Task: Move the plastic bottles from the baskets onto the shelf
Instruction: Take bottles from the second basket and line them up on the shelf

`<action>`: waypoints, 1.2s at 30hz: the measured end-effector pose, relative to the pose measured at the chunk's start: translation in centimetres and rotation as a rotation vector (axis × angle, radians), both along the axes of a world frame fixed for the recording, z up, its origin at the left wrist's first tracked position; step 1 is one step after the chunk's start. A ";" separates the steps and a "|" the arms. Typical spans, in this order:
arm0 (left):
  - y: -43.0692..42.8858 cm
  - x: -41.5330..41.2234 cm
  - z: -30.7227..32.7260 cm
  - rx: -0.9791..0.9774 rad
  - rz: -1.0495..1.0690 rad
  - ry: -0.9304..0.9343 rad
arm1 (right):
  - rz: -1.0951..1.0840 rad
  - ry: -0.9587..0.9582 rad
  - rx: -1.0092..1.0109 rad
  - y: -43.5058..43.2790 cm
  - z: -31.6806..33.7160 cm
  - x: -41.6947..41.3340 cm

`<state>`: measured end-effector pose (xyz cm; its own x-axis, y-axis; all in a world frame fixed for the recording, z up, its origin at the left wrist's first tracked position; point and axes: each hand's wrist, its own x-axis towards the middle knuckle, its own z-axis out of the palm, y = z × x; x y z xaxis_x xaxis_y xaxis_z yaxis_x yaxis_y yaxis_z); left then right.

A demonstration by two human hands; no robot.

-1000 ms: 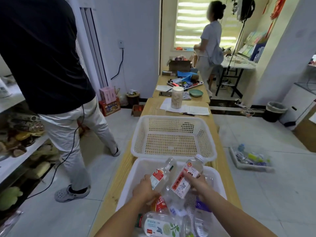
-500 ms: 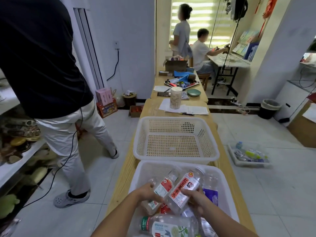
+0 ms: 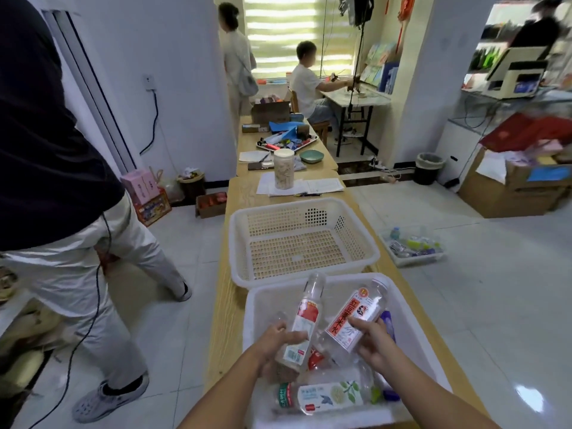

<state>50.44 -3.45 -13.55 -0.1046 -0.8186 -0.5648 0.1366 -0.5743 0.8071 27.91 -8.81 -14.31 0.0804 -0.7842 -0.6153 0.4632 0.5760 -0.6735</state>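
My left hand (image 3: 277, 345) grips a clear plastic bottle with a red and white label (image 3: 305, 317), its neck tilted up and away. My right hand (image 3: 373, 343) holds a second clear bottle with a red-edged white label (image 3: 351, 320). Both bottles hover just above the near white basket (image 3: 257, 308) on the wooden table. Inside that basket lie more bottles, among them one with a green cap and leaf-print label (image 3: 322, 396) and one with a purple label (image 3: 388, 323). A second white basket (image 3: 238, 239) beyond it holds nothing. The shelf (image 3: 12, 308) shows at the left edge.
A person in a black top and white trousers (image 3: 71, 243) stands in the aisle between table and shelf, a cable trailing. A jar (image 3: 283, 173) and papers sit farther along the table. On the floor to the right is a tray of bottles (image 3: 413, 246).
My view has swung to the right. Both hands still hold their bottles over the near basket, now slightly lower and closer to my body.
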 end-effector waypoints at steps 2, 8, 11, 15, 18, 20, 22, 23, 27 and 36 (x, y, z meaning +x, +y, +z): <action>-0.3 -0.3 0.5 -0.018 0.004 0.036 | -0.046 -0.047 -0.020 0.4 0.6 -0.2; -0.6 -3.0 2.3 -0.017 -0.017 0.146 | -0.165 -0.003 -0.161 2.6 3.4 -2.6; -0.9 -5.1 3.7 -0.050 -0.098 0.160 | -0.170 0.092 -0.191 5.0 4.8 -5.1; -0.1 -9.6 5.6 -0.143 -0.197 0.153 | -0.189 0.189 -0.218 9.9 5.5 -9.2; 2.3 -13.5 6.3 -0.165 -0.304 0.172 | -0.276 0.207 -0.222 15.6 5.6 -12.2; 4.6 -16.2 6.3 -0.158 -0.380 0.181 | -0.352 0.206 -0.215 20.3 5.4 -14.1; 7.8 -19.1 6.1 -0.139 -0.473 0.181 | -0.445 0.201 -0.202 25.7 5.1 -16.0; 9.8 -20.5 5.9 -0.125 -0.525 0.179 | -0.494 0.203 -0.195 28.7 4.9 -16.9; 18.8 -26.0 5.1 -0.049 -0.740 0.160 | -0.753 0.215 -0.148 41.8 4.2 -19.4; 40.4 -35.8 5.0 -0.021 -1.354 0.168 | -1.347 0.270 -0.056 68.6 4.9 -17.4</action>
<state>14.60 37.00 -8.54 -0.8903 -0.0289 -0.4545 -0.4219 -0.3238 0.8469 10.47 59.75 -9.38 -0.8709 -0.1846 -0.4555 0.4894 -0.2409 -0.8381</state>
